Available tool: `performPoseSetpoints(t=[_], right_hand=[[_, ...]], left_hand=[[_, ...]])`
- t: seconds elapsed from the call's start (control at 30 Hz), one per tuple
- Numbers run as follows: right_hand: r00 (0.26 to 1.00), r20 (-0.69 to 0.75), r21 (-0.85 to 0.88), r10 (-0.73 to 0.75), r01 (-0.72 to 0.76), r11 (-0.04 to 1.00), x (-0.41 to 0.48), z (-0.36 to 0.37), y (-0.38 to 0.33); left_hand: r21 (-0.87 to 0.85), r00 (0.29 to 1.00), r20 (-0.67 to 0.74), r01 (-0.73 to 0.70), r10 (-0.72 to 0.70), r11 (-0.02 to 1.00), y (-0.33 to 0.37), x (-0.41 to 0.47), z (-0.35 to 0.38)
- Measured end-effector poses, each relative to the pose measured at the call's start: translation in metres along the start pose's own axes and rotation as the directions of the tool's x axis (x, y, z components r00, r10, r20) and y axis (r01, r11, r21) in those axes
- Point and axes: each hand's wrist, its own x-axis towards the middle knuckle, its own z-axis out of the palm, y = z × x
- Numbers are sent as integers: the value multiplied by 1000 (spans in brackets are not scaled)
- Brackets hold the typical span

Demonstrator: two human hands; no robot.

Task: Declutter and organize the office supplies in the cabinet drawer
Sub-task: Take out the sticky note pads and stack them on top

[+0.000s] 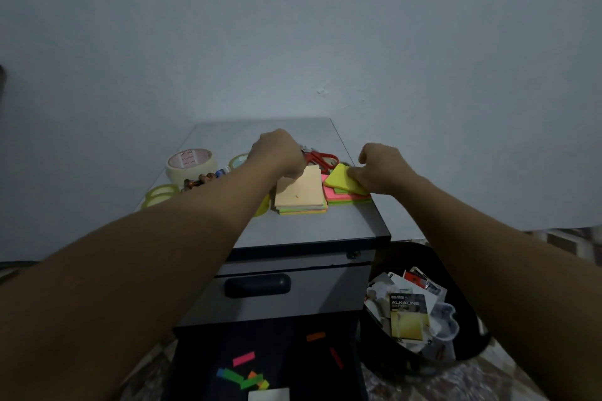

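Stacking notes | yellow pad (342, 180) pinched by right hand (386, 169) | left hand (277, 153) at far edge of peach pad (301, 190), grip cannot be told | edges to be squared before release.

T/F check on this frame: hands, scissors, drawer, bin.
1. The right hand grips a yellow sticky pad. True.
2. The scissors have blue handles. False: the handles are red.
3. The lower drawer is shut. False: it is pulled open, with coloured flags lying in it.
4. The bin holds an alkaline battery card. True.
5. The left hand holds a tape roll. False: it is at the peach sticky stack; the large tape roll stands apart.
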Motion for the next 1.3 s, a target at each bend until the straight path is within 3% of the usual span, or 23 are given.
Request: performPoseSetpoints(t=[0.17, 0.33, 0.43, 0.53, 0.73, 0.87, 1.1, 1.3], right_hand=[[998, -2, -17, 67, -67, 998, -1, 1, -2], [979, 33, 218, 200, -203, 955, -3, -3, 3], [944, 52, 525, 325, -302, 795, -2, -5, 7], [906, 37, 667, 422, -337, 664, -1, -5, 7], [888, 41, 537, 459, -407, 739, -5, 10, 5], [922, 0, 461, 388, -344, 818, -10, 14, 6], [956, -85, 279, 280, -247, 928, -21, 16, 0], [934, -297, 198, 196, -141, 970, -51, 3, -18]], left_hand=[[-109, 996, -85, -22, 12, 994, -5, -1, -2], [-168, 992, -129, -24, 2, 985, -16, -3, -8], [-169, 989, -146, -15, -10, 986, -25, -5, -10], [-172, 987, -161, -25, -3, 985, -34, -8, -11], [-224, 972, -234, -39, -15, 974, -53, -24, -17], [-275, 945, -323, -45, -48, 960, -72, -44, -21], [-383, 943, -325, -62, -72, 922, -100, -68, -28], [-453, 961, -270, -67, -66, 889, -112, -95, -21]])
